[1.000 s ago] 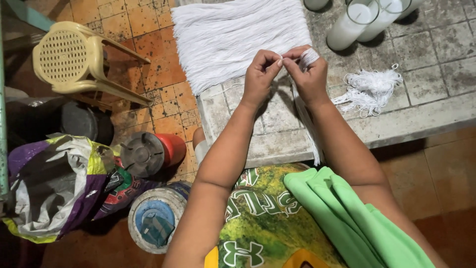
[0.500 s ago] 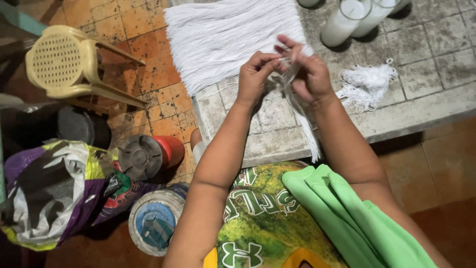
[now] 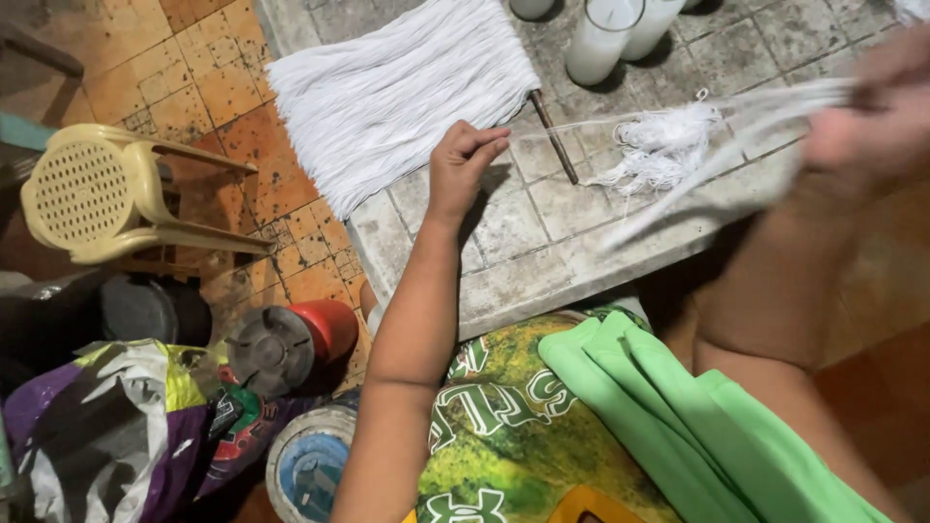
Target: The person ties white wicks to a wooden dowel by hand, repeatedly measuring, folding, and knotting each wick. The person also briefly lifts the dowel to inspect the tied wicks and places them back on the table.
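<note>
— Since half a second ago the right hand (image 3: 867,116) has swung out right, blurred, gripping white strands (image 3: 736,131) pulled taut

— And the left hand (image 3: 463,167)?

— Fingers curled loosely, empty, pressing the yarn bundle (image 3: 397,97) beside the stick (image 3: 554,138), which runs away from the body
</note>
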